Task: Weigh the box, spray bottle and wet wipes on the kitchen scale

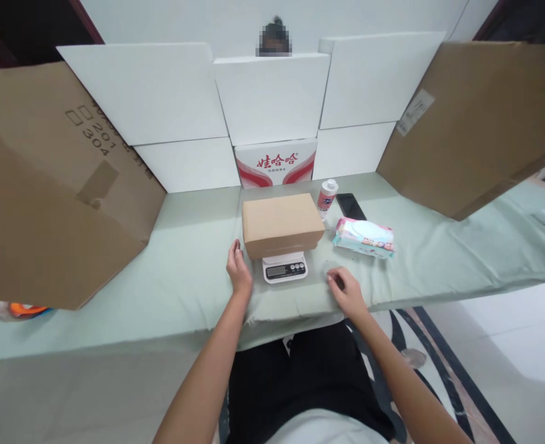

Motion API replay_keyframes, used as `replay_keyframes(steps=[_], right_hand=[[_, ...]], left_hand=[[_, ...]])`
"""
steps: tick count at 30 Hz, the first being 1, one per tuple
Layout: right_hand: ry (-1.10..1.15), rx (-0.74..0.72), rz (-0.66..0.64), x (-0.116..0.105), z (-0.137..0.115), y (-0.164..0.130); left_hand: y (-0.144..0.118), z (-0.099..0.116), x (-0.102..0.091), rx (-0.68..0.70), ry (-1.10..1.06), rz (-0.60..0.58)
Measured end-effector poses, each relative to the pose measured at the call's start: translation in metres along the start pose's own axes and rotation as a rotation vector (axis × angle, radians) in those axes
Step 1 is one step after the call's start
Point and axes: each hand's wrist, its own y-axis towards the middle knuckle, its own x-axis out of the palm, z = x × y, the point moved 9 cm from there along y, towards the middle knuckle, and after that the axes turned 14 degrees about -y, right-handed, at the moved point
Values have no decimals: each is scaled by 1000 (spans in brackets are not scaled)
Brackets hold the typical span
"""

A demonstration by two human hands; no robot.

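While our empty, loosely curled left hand (pixel 239 271) and right hand (pixel 346 293) flank the kitchen scale (pixel 284 267), we risk nudging its overhanging cardboard box (pixel 281 224) askew.

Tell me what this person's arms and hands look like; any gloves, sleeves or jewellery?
Both arms are bare up to the picture's edge: no sleeves show. The left hand and right hand wear no gloves, and no rings, watch or bracelets are visible. Dark trousers and a light top show below.

The box (pixel 282 223) on the scale (pixel 285 267) is matt brown cardboard; the scale is smooth white plastic. Soft pale-green cloth (pixel 184 271) covers the table. At two o'clock, the wipes pack (pixel 363 237) looks glossy.
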Motion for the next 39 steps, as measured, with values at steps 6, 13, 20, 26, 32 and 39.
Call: replay_keyframes(steps=[6,13,20,26,32,39], right_hand=[[-460,-201,111,-11,-13,-36],[-682,-240,179,-4,-22,-35],[-674,-178,123,-3,-19,-34],[-689,-201,120,-2,-20,-34],[-683,-195,113,-2,-21,-33],[-665,-197,80,0,-17,-33]], left_hand=[[-1,-2,3,-19,-46,-36],[-4,-5,6,-48,-14,-102],[-6,-3,8,-67,19,-121],[-5,-3,6,-51,23,-94],[-2,-2,0,-21,60,-5],[0,3,-2,44,82,25]])
